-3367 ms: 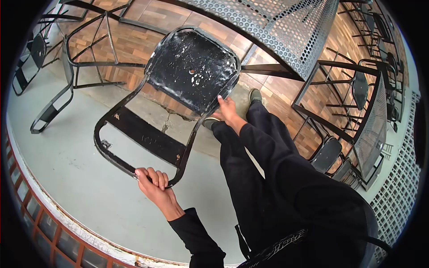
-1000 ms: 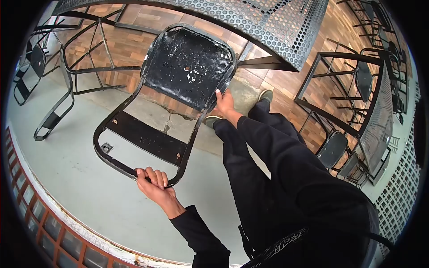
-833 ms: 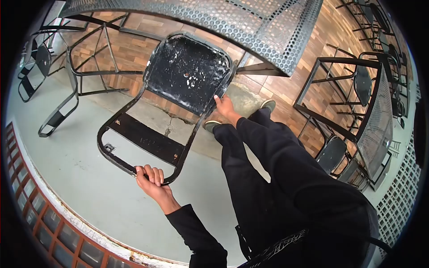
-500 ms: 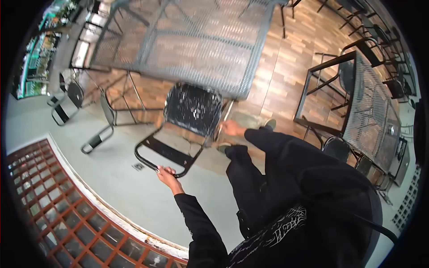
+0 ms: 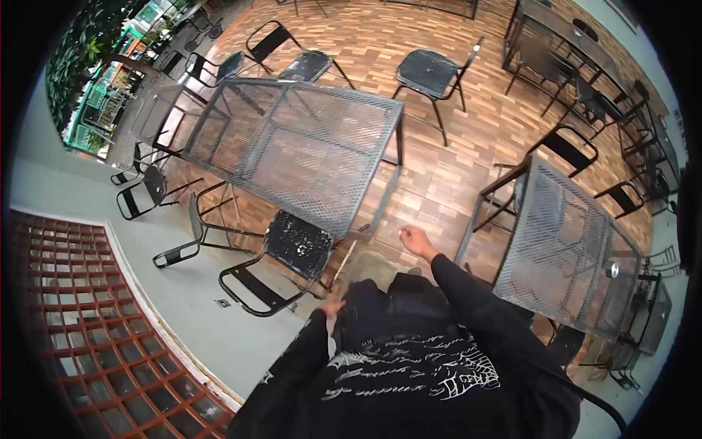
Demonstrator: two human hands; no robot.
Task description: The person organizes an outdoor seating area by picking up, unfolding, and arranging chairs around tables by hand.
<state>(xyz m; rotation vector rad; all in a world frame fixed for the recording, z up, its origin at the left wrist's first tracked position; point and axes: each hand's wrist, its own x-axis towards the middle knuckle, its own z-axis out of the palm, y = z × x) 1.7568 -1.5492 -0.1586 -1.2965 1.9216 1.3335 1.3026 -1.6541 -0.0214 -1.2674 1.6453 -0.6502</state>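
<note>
The black metal chair, its seat flecked with white, stands at the near edge of the mesh table with its backrest toward the lower left. My left hand is low beside my dark clothing, just right of the chair back and apart from it; its fingers are too small and blurred to make out. Over the floor right of the chair, my right hand is raised with its fingers curled in and nothing visible in them. It touches neither the chair nor the table.
A large mesh table spans the upper left, with chairs around it. Another mesh table stands at the right. A black chair is farther off on the wooden-patterned floor. A red-brown grid lies at the lower left.
Both hands have let go of the chair and drawn back from it. The view has tilted up, showing more tables and chairs. The chair now appears closer against the table.
</note>
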